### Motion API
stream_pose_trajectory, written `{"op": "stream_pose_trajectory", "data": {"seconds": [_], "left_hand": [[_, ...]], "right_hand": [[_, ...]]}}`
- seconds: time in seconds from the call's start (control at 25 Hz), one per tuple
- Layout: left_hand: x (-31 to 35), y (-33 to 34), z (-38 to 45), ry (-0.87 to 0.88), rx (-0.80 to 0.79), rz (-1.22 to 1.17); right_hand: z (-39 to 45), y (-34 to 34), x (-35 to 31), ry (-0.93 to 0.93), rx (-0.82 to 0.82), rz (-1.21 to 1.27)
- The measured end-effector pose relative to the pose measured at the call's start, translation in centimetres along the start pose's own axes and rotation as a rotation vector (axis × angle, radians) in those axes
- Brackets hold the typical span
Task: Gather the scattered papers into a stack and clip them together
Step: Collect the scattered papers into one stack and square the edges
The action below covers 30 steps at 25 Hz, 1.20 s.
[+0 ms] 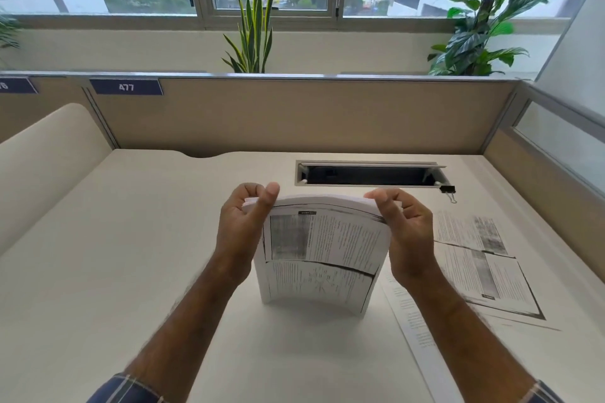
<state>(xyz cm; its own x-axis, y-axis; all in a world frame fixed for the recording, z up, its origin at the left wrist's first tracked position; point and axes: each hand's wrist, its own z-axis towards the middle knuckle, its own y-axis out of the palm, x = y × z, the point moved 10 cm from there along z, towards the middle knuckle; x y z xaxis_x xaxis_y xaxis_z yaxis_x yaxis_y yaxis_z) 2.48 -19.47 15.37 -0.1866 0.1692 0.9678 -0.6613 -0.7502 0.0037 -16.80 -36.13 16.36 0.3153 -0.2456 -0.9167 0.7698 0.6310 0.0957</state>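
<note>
A stack of printed papers (322, 255) stands upright on its lower edge in the middle of the desk, slightly bowed. My left hand (244, 226) grips its upper left corner and my right hand (404, 232) grips its upper right corner. To the right, a printed sheet (484, 268) lies flat on the desk, and another sheet (412, 324) lies partly under my right forearm. A black binder clip (448, 189) rests by the right end of the cable slot, apart from both hands.
A cream desk (114, 255) is walled by beige partitions at the back and right. An open cable slot (370, 174) sits behind the stack. Potted plants (253, 29) stand beyond the back partition, under a window.
</note>
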Motion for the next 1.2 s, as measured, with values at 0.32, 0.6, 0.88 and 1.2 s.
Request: {"op": "stream_pose_trajectory", "data": {"seconds": [0.32,0.6,0.88,1.2], "left_hand": [[-9.1,1.4,-2.0,-0.276,-0.382,-0.026],[-13.3,0.5,-3.8,-0.26,-0.137,0.085],[-13.7,1.1,-5.5,-0.251,-0.108,0.139],[-14.1,1.8,-6.3,-0.3,-0.158,0.142]], "right_hand": [[-3.9,0.8,9.2,0.36,-0.29,-0.014],[-6.2,-0.5,12.8,0.388,-0.076,-0.106],[-8.2,-1.0,13.8,0.413,-0.011,-0.167],[-8.0,-2.0,13.4,0.497,-0.056,-0.147]]}}
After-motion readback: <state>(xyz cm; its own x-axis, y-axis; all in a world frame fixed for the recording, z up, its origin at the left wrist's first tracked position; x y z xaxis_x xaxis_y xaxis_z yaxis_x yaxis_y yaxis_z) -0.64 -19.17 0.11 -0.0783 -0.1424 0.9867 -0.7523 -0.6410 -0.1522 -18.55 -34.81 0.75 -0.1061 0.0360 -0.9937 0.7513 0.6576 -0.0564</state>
